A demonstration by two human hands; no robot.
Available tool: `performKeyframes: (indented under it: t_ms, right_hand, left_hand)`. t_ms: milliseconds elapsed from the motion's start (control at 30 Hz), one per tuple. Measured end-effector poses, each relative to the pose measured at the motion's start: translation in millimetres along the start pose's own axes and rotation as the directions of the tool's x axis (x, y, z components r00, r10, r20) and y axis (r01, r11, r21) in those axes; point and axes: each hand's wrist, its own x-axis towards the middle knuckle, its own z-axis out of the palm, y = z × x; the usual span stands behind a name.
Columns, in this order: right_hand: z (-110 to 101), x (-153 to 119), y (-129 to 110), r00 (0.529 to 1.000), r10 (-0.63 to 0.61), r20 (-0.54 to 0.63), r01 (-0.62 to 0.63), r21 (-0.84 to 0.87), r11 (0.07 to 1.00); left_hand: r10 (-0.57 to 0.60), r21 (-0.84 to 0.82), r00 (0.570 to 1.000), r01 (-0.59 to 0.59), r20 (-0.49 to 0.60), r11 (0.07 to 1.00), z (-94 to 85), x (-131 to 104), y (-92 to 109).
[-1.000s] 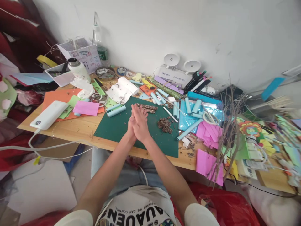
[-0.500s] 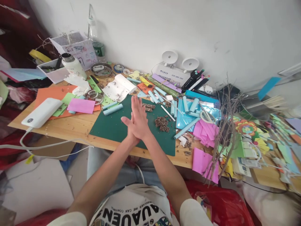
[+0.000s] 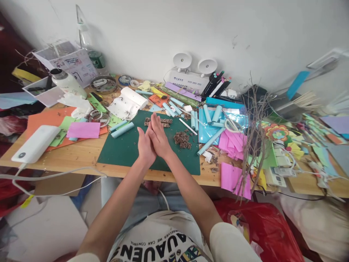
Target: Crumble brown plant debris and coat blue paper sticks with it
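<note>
My left hand (image 3: 145, 147) and my right hand (image 3: 160, 140) meet palm to palm over the green cutting mat (image 3: 122, 149). Their fingers are stretched out, pointing away from me. Whatever might lie between the palms is hidden. Just behind the fingertips lie brown, crumb-coated rolls (image 3: 165, 123), partly covered by the hands. A heap of brown crumbled plant bits (image 3: 182, 139) sits on the mat to the right of my right hand. Pale blue paper tubes (image 3: 122, 130) rest on the mat's left side, and a thin white stick (image 3: 188, 126) lies behind the heap.
A white power bank (image 3: 35, 143) lies at the left, its cable hanging over the table edge. Behind it stands a white bottle (image 3: 68, 82). At the right are more blue tubes (image 3: 216, 113), scissors (image 3: 233, 126), pink paper (image 3: 234, 178) and upright dry twigs (image 3: 253, 145).
My hands have slid against each other: the left palm now shows more beside the right, and the left thumb points up. The whole view has shifted slightly.
</note>
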Motion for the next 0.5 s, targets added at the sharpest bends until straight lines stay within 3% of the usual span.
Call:
performKeyframes:
  t_ms: [133, 200, 300, 400, 500]
  right_hand:
    - [3.9, 6.8, 2.3, 0.998, -0.065, -0.009, 0.065, -0.006, 0.998]
    - [5.0, 9.8, 5.0, 0.998, -0.013, -0.061, 0.014, 0.007, 1.000]
    - [3.6, 6.2, 2.4, 0.999, 0.033, -0.022, -0.030, 0.117, 0.993]
    - [-3.1, -1.8, -12.9, 0.999, -0.036, -0.005, 0.036, 0.159, 0.987]
    - [-13.2, -0.6, -20.9, 0.999, -0.031, -0.021, 0.034, 0.142, 0.989]
  left_hand:
    - [0.059, 0.007, 0.997, -0.059, -0.046, 0.998, -0.9, 3.5, 2.7]
    - [0.035, 0.013, 0.999, -0.035, -0.028, 0.999, -0.7, 1.6, 1.9]
    - [0.027, 0.015, 0.999, -0.026, -0.028, 1.000, -0.4, -1.7, 5.3]
    - [0.083, 0.040, 0.993, -0.080, -0.088, 0.996, 1.1, -4.1, 8.6]
    - [0.019, 0.015, 0.984, -0.016, -0.175, 1.000, 6.3, -10.7, 2.6]
